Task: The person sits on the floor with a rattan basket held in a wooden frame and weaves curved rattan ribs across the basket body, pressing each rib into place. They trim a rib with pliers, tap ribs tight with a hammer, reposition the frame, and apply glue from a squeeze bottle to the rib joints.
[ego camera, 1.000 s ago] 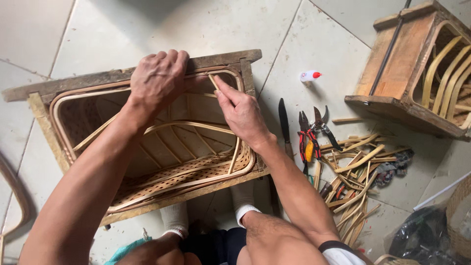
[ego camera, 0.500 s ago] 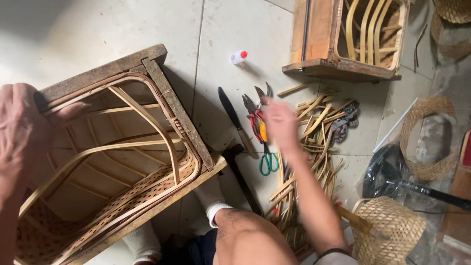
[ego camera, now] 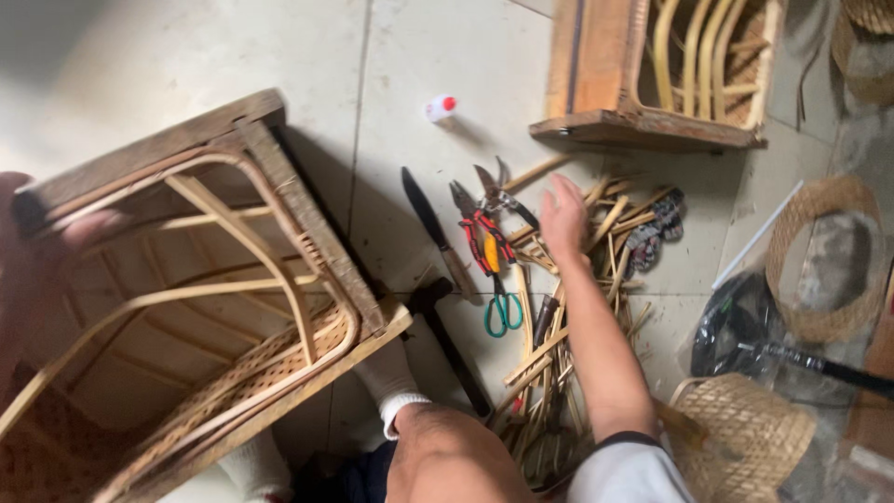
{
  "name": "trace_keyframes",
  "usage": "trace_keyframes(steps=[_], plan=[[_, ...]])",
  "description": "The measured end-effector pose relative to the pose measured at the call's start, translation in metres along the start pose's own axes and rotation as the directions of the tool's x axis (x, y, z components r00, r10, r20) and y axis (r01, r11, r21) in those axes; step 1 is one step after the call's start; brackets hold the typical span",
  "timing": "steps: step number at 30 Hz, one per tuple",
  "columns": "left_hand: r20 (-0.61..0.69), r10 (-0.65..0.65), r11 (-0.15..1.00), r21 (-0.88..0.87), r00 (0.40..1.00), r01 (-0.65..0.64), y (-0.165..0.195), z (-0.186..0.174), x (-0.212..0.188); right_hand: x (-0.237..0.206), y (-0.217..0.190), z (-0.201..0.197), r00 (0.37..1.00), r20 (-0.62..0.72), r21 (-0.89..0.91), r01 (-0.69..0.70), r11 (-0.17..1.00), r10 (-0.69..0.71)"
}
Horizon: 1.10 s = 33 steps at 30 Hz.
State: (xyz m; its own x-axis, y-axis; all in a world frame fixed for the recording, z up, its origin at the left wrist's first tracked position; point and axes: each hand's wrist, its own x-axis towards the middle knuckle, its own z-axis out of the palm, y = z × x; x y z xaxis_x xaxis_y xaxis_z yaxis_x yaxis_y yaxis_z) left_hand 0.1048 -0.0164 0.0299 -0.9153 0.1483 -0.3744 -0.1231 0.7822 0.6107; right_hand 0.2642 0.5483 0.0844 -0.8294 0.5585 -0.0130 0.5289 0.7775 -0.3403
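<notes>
Rattan strips (ego camera: 568,307) on the floor now lie under my right hand (ego camera: 562,216), fingers open, which has left the wooden frame (ego camera: 307,233) that my left hand (ego camera: 37,261) grips at its near-left edge, so new weaving stock seems wanted.

Pale tiled floor (ego camera: 279,56) carries wooden frame (ego camera: 186,279) by left hand (ego camera: 23,270); knife (ego camera: 433,228), pliers (ego camera: 480,233), scissors (ego camera: 503,307), cane strips (ego camera: 559,345) near right hand (ego camera: 563,214); small bottle (ego camera: 440,107) beyond.
</notes>
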Motion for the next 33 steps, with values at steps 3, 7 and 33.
trace_keyframes(steps=[3,7,33], plan=[[-0.243,0.196,0.977,-0.032,0.950,-0.210,-0.027,0.021,-0.055,-0.022,0.037,-0.023,0.995,0.085,-0.296,-0.018,0.955,0.045],[-0.275,0.494,0.863,0.039,0.825,-0.504,-0.074,0.033,-0.143,-0.042,0.066,-0.029,0.964,0.261,-0.342,0.043,0.939,0.051],[0.258,0.500,0.798,0.235,0.827,-0.555,0.004,0.021,-0.201,-0.053,-0.085,-0.023,0.938,0.023,0.656,0.247,0.714,-0.345]])
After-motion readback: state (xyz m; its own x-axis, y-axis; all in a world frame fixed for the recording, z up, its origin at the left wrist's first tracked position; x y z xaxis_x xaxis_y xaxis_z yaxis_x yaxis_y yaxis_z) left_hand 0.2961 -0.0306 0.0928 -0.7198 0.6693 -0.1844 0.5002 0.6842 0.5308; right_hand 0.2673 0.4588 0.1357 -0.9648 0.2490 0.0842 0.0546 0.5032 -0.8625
